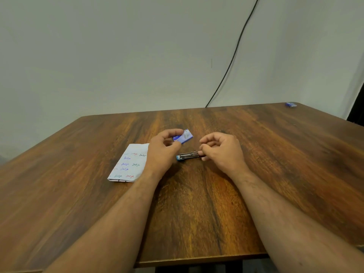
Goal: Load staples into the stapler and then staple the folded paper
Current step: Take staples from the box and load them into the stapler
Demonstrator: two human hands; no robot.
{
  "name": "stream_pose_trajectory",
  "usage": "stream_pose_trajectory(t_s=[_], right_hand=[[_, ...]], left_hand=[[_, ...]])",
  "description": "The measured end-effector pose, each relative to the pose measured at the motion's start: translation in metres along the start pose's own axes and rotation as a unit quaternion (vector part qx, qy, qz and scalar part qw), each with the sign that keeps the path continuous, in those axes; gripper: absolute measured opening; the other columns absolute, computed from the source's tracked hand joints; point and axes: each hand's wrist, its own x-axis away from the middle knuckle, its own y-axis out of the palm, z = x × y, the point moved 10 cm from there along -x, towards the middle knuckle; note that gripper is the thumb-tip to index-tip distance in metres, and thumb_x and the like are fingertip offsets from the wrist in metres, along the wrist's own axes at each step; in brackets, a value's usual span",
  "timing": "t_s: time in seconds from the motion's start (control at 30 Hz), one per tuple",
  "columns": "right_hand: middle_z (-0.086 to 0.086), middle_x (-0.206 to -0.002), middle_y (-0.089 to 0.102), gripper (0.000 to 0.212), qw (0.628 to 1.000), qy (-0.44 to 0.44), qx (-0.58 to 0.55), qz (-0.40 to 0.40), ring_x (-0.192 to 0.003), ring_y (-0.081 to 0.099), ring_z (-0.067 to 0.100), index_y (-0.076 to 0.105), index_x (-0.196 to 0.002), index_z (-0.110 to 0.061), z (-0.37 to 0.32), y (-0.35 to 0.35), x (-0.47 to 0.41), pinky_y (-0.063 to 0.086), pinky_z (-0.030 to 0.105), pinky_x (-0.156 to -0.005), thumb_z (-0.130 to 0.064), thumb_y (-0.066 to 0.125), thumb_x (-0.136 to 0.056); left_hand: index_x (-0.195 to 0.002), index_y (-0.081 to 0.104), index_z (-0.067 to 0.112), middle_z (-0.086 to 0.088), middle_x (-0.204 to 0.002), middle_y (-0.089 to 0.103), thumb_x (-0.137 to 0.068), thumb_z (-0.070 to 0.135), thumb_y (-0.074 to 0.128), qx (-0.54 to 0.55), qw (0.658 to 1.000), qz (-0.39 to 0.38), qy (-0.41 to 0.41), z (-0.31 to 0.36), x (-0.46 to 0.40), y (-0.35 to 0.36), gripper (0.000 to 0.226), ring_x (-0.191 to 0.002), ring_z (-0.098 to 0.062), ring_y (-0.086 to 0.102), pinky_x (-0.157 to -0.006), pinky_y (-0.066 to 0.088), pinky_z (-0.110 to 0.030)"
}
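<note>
Loading stage, mid-table: at far left, folded paper (130, 163) lying flat on the wooden table (197, 209), handwriting up, partly tucked under the left wrist and waiting its turn. Next along, left hand (164, 149) with fingers (173, 133) and thumb pinched on a small blue staple box (183, 136), held tilted just above the surface, open end toward the centre. Below and between the hands, blue stapler (188, 156) flat on the table with its metal magazine exposed and apparently opened for loading — no strip clearly visible in the channel, though too small to be sure. At right, right hand (220, 148) with fingers curled at the stapler's rear end, seemingly pinching the pusher or a strip of staples there; exactly what sits between the fingertips too blurred to tell. Judged as the moment of feeding staples: best done by steadying the stapler body, keeping the strip legs-down and square to the channel, sliding it fully forward before releasing the spring pusher gently — a crooked strip likely to jam or break apart. Box best set down upright to avoid spills. Far right, at the table's back corner, a second small blue box (291, 104); behind, a black cable (236, 50) running down the wall.
</note>
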Motion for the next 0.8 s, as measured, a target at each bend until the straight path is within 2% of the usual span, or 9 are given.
stream_pose_trajectory(t_s=[0.1,0.23,0.3,0.4,0.5,0.6,0.7,0.8], right_hand=[[0.000,-0.073,0.077,0.021,0.999,0.004,-0.021,0.026,-0.069,0.078,0.014,0.074,-0.084,-0.023,0.000,-0.007,0.000,0.065,0.034,-0.059,-0.003,0.071,-0.085],[0.002,-0.080,0.077,0.017,1.000,0.001,-0.012,0.020,-0.068,0.078,0.014,0.075,-0.088,-0.023,-0.002,-0.006,0.002,0.064,0.033,-0.055,-0.007,0.071,-0.088],[0.000,-0.083,0.078,0.015,1.000,-0.003,-0.001,0.011,-0.069,0.078,0.012,0.075,-0.090,-0.024,-0.003,-0.004,0.002,0.062,0.029,-0.053,-0.009,0.071,-0.089],[-0.002,-0.076,0.078,0.018,1.000,0.000,-0.005,0.008,-0.066,0.077,0.012,0.075,-0.086,-0.026,-0.003,-0.003,0.002,0.060,0.024,-0.053,-0.009,0.071,-0.088],[-0.003,-0.077,0.078,0.017,1.000,-0.004,0.008,0.006,-0.066,0.077,0.011,0.076,-0.087,-0.026,-0.004,-0.001,0.001,0.061,0.026,-0.054,-0.010,0.072,-0.088],[-0.004,-0.073,0.078,0.019,1.000,-0.010,0.013,0.009,-0.064,0.076,0.011,0.075,-0.083,-0.027,-0.006,-0.001,0.001,0.063,0.031,-0.055,-0.009,0.072,-0.087],[-0.007,-0.073,0.077,0.019,0.999,-0.026,0.034,-0.002,-0.067,0.076,0.007,0.074,-0.085,-0.029,-0.011,0.000,0.003,0.062,0.024,-0.058,-0.010,0.073,-0.087],[-0.005,-0.072,0.077,0.018,0.999,-0.021,0.018,-0.022,-0.068,0.077,0.008,0.074,-0.088,-0.025,-0.010,0.003,0.005,0.060,0.021,-0.057,-0.007,0.072,-0.089]], left_hand=[[-0.093,0.079,0.034,0.014,-0.087,0.077,-0.076,0.009,0.065,0.068,0.996,-0.056,-0.009,0.003,0.005,0.009,0.033,-0.080,-0.003,0.069,-0.065,0.051,-0.015],[-0.098,0.080,0.028,-0.002,-0.099,0.077,-0.075,0.014,0.066,0.096,0.986,-0.128,-0.039,-0.004,0.009,0.019,0.030,-0.098,-0.022,0.072,-0.069,0.061,-0.034],[-0.101,0.080,0.025,-0.002,-0.104,0.077,-0.077,0.013,0.066,0.092,0.983,-0.153,-0.044,-0.006,0.009,0.023,0.030,-0.105,-0.023,0.071,-0.079,0.062,-0.040],[-0.104,0.080,0.016,-0.009,-0.116,0.074,-0.079,0.009,0.059,0.128,0.975,-0.173,-0.055,-0.006,0.007,0.024,0.033,-0.115,-0.027,0.067,-0.095,0.056,-0.043],[-0.105,0.079,0.010,-0.016,-0.120,0.072,-0.079,0.003,0.049,0.178,0.962,-0.191,-0.075,-0.006,0.008,0.028,0.040,-0.119,-0.030,0.065,-0.098,0.055,-0.041],[-0.108,0.077,0.006,-0.018,-0.115,0.075,-0.083,-0.011,0.043,0.186,0.956,-0.215,-0.077,-0.004,0.011,0.038,0.045,-0.111,-0.029,0.070,-0.093,0.057,-0.038],[-0.111,0.074,0.003,-0.018,-0.112,0.076,-0.088,-0.021,0.036,0.204,0.947,-0.231,-0.089,-0.005,0.013,0.045,0.050,-0.107,-0.027,0.073,-0.084,0.060,-0.028],[-0.113,0.074,0.003,-0.018,-0.112,0.076,-0.091,-0.019,0.043,0.219,0.937,-0.248,-0.109,-0.009,0.015,0.047,0.044,-0.107,-0.027,0.073,-0.081,0.059,-0.021]])
